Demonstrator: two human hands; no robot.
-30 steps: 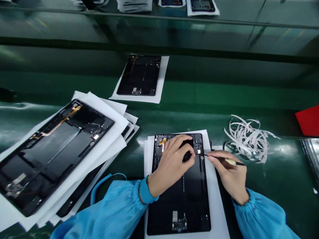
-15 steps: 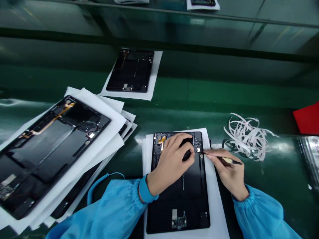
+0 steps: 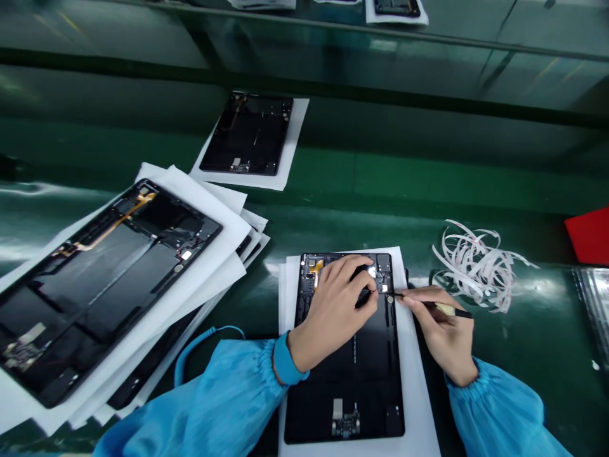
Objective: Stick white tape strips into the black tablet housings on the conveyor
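An opened black tablet housing (image 3: 349, 381) lies on white paper sheets (image 3: 419, 393) in front of me. My left hand (image 3: 335, 304) is over its upper part, thumb and index finger pinched together; whatever is between the tips is too small to make out. Held like a pen in my right hand (image 3: 440, 330) is a slim pointed tool (image 3: 447, 310) with a pale section and a dark end. Its dark tip meets the housing's upper right edge, near a round silver spot (image 3: 390, 299). A blue wrist strap (image 3: 287, 360) circles my left wrist.
At the left is a stack of tablet housings (image 3: 118, 279) between paper sheets. Another housing (image 3: 252, 136) lies on paper farther back. White strips (image 3: 480, 266) are heaped at right, near a red object (image 3: 590, 235). A blue coiled cord (image 3: 190, 349) runs beside my left sleeve.
The view has shifted slightly, so most things appear a little farther right. Both hands keep nearly the same place and grip at the tablet housing.
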